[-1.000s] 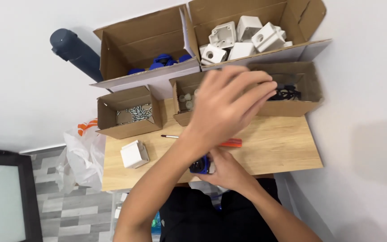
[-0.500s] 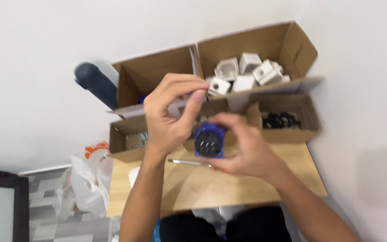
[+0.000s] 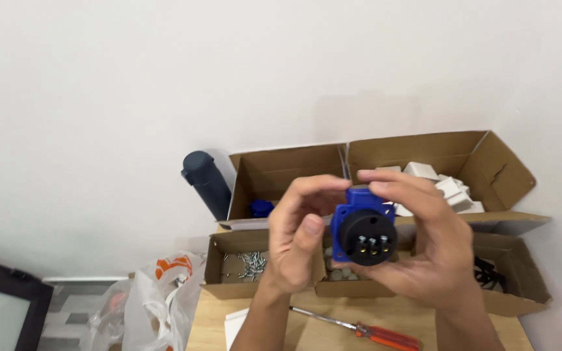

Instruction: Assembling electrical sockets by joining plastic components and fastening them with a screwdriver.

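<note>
Both hands are lifted above the table, sharing one part: a blue socket insert with a round black body and three brass terminal screws facing the camera. The right hand does the carrying — fingers curled over the blue flange from above and behind, palm under the black body, closed firmly on it. The left hand is half curled beside it, fingertips arched over to touch the top edge of the blue flange, thumb bent in front of the palm; I cannot tell whether something small is pinched there or it merely steadies the part.

To handle this well, my judgement is that the right hand should keep the terminal face square to the eye and stay motionless while the left works, since the screws are small and sit close together. A grip on the flange rather than over the black face leaves the terminals unobstructed.

Below, an orange-handled screwdriver lies on the wood, within reach. Behind the hands stand open cardboard boxes: one with loose screws, one with white housings, one with another blue part — plus a dark cylinder against the wall and a plastic bag at the left.
</note>
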